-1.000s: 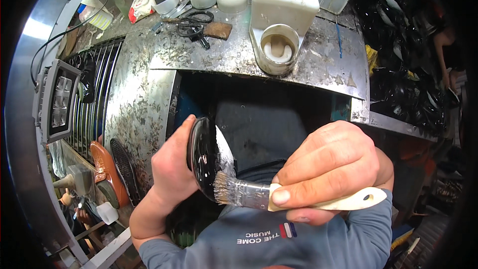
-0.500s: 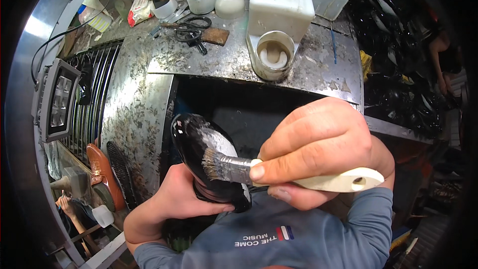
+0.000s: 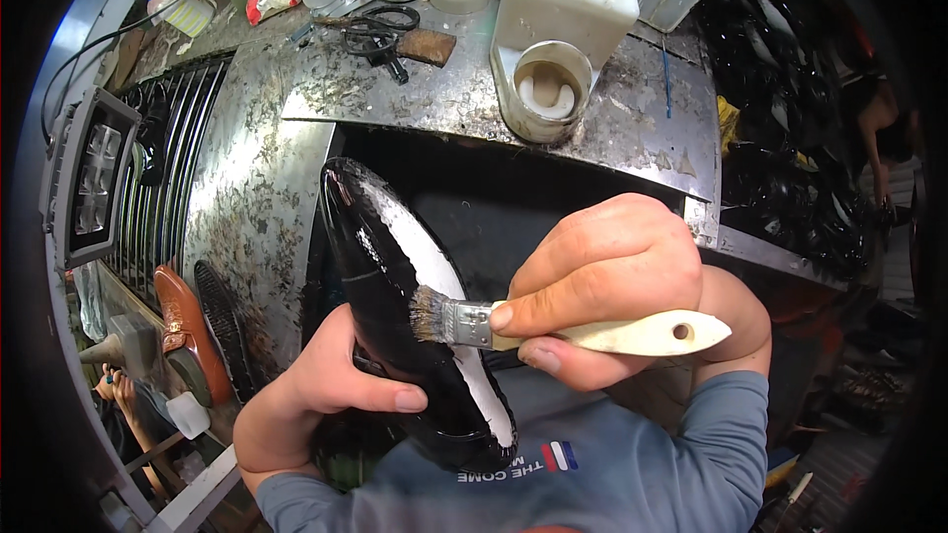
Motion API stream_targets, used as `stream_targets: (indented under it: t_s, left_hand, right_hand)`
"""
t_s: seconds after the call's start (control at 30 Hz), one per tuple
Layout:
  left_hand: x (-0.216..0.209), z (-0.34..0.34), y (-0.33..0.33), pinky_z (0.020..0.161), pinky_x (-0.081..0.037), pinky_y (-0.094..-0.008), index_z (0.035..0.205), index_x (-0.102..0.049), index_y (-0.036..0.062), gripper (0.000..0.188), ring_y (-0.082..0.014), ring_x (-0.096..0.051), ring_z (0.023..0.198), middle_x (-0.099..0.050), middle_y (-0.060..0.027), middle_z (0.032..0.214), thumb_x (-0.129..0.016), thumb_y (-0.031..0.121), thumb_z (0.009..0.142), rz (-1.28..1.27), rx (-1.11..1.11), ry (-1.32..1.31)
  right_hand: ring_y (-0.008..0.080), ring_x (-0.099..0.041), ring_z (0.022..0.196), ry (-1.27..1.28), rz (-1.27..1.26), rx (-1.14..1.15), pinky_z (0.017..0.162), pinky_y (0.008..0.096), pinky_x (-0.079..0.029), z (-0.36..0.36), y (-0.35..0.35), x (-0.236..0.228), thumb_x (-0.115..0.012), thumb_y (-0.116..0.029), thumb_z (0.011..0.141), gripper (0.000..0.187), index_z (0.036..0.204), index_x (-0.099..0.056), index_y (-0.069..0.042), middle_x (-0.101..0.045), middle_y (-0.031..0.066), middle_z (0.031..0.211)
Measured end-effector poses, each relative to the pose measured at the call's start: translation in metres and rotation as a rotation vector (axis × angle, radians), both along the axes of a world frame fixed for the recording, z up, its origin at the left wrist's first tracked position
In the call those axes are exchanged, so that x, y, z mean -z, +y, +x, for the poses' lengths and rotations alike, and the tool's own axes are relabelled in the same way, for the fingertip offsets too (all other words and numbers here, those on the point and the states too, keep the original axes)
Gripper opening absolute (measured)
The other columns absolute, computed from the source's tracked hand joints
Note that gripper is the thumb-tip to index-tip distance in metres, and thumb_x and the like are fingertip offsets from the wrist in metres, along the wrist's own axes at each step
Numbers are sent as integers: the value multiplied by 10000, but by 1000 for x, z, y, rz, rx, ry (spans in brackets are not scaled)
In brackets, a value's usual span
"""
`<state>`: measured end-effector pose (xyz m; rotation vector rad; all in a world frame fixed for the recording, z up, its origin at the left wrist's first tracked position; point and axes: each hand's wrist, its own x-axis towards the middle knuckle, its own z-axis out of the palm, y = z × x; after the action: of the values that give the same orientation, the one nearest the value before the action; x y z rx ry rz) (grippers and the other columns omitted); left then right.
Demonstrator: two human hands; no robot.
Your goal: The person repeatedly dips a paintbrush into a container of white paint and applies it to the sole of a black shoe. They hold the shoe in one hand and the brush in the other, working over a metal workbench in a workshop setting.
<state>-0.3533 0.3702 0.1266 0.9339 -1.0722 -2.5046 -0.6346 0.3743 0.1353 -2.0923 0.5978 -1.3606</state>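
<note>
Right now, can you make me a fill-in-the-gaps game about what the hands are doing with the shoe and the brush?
1. The right hand holds a brush with a pale ____ handle.
2. The left hand grips a shiny ____ shoe.
3. The brush's bristles touch the shoe beside its ____ sole.
4. On the metal bench, black ____ lie near a white jug.

Missing words: cream; black; white; scissors

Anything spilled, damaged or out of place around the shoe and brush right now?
Nothing spilled. The metal worktop is blotched and worn all over. The left hand holds the black shoe; the right hand holds the brush against it.
</note>
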Motion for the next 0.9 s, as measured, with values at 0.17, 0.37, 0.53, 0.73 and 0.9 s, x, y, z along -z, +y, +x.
stream_targets:
  t_s: [0.17, 0.37, 0.53, 0.73, 0.9]
  left_hand:
    - [4, 5, 1, 1040, -484, -361, 1342, -574, -70, 713, -209, -649, 1156, -694, -133, 1232, -859, 178, 738, 32, -36, -9]
    - [13, 8, 5, 1010, -521, -377, 1341, -569, -70, 734, -244, -685, 1118, -705, -156, 1208, -832, 221, 722, 67, -142, 11]
    - [20, 16, 6, 1027, -526, -403, 1388, -531, -65, 821, -277, -688, 1134, -698, -172, 1223, -845, 220, 685, 91, -185, -39]
    - [35, 20, 12, 1041, -517, -406, 1400, -521, -57, 859, -277, -676, 1153, -683, -157, 1253, -895, 223, 680, 22, -263, -32]
    - [31, 13, 17, 982, -545, -369, 1379, -520, -59, 845, -251, -682, 1123, -683, -148, 1226, -902, 277, 704, -63, -349, -50]
  right_hand:
    - [202, -706, 625, -7, 35, -32, 533, 302, -573, 4, 4, 8, -765, -57, 767, 162, 919, -776, -3, -729, 93, 762]
    - [206, -718, 622, -32, 96, -96, 542, 302, -585, 6, 13, 15, -775, -86, 796, 133, 893, -780, 5, -730, 91, 742]
    - [250, -726, 700, 14, 88, -12, 618, 343, -582, -8, 5, 3, -815, -92, 806, 159, 938, -767, -17, -738, 102, 818]
    - [259, -740, 802, 327, 141, 680, 725, 342, -580, -80, -38, 22, -798, -161, 852, 185, 982, -770, -32, -762, 124, 906]
    - [295, -721, 812, 536, 44, 828, 705, 387, -583, -91, -57, 58, -778, -221, 838, 111, 911, -768, -138, -746, 67, 875]
